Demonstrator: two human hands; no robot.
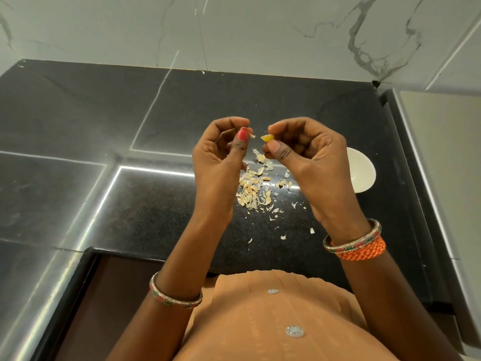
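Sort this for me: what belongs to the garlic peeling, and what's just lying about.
In use: clove pinched by right hand; skin scrap pinched by left hand; pile of cloves.
Lying about: white bowl; loose flakes.

Clove above peels on counter, bowl right

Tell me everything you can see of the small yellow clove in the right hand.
The small yellow garlic clove looks peeled, smooth and glossy, its pointed end facing left. The right hand pinches it between thumb and forefinger, above the black stone counter and the scattered papery skins. Only its outer end shows; fingers hide the rest. The left hand, pinching a scrap of pale skin, is near but apart.
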